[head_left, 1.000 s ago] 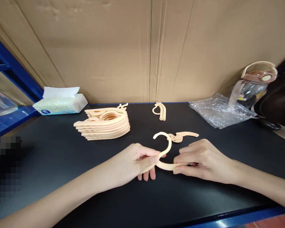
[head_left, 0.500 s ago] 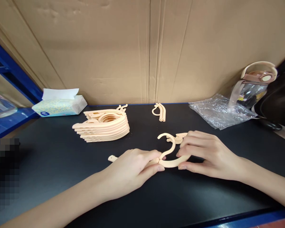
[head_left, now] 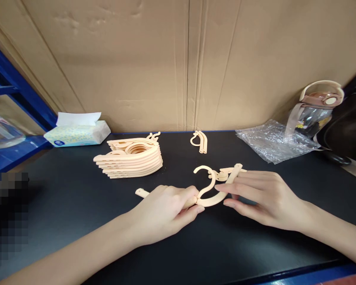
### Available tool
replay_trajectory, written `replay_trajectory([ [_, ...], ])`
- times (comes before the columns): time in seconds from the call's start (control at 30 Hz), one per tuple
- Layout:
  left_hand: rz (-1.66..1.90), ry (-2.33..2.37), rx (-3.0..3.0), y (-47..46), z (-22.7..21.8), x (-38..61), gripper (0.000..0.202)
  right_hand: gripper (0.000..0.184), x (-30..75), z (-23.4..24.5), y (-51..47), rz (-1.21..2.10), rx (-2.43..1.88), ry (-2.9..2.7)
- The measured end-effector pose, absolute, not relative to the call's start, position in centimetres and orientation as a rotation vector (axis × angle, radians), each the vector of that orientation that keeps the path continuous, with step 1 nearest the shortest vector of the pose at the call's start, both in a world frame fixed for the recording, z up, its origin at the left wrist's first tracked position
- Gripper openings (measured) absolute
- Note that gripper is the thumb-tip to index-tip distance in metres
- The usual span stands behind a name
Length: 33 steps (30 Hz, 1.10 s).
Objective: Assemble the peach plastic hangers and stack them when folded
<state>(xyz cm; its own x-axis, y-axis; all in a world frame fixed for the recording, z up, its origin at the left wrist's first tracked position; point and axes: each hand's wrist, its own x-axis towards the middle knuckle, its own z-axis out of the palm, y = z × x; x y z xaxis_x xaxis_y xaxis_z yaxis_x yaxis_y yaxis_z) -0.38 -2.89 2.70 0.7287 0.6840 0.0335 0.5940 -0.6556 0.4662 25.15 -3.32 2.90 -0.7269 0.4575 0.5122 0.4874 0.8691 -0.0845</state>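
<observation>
My left hand point(head_left: 166, 211) pinches a cream plastic folding clothes hanger point(head_left: 215, 199) at its middle joint, thumb in front. One arm's holed end sticks out left of my knuckles; the rest of that arm is under my hand. The hook curves upward and opens to the left. The other arm bends up and to the right, its holed tip free. My right hand point(head_left: 262, 198) is at this arm, index finger lying across it, thumb apart from the fingers and not closed on it. Just behind are more cream hanger pieces point(head_left: 219, 175), partly covered.
A stack of folded cream hangers point(head_left: 130, 158) lies at the back left, with a tissue pack point(head_left: 77, 132) beyond it. Another folded hanger point(head_left: 202, 142) is at the back centre. Clear plastic wrap point(head_left: 273, 142) and a drinking bottle point(head_left: 314, 114) stand back right, before a cardboard wall point(head_left: 136, 71).
The hanger's right arm has swung upward and its tip now shows. My right hand has loosened and shifted slightly right. My left hand keeps its grip at the joint.
</observation>
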Motion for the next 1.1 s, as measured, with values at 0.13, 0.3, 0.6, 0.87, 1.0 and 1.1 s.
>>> replay_trajectory([
  [0.13,0.223,0.911,2.652,-3.0,2.5,-0.65,0.025,0.032,25.13,2.86,-2.9,0.032,-0.718,-2.545],
  [0.3,0.237,0.817,2.771,-2.95,2.38,-0.76,0.02,0.036,25.08,2.99,-2.78,0.034,-0.707,-2.629],
  [0.6,0.252,0.701,2.822,-3.01,2.47,-0.66,0.016,0.025,24.86,3.14,-2.77,0.117,-0.789,-2.635],
  [0.87,0.277,0.669,2.842,-3.24,2.68,-0.7,0.022,0.022,24.93,2.95,-2.41,0.079,-0.916,-2.655],
  [1.0,0.281,0.664,2.871,-3.22,2.75,-0.75,0.015,0.021,24.86,2.73,-2.41,0.042,-0.909,-2.707],
  [1.1,0.279,0.668,2.903,-3.23,2.8,-0.8,0.011,0.02,24.86,2.73,-2.38,0.004,-0.888,-2.724],
])
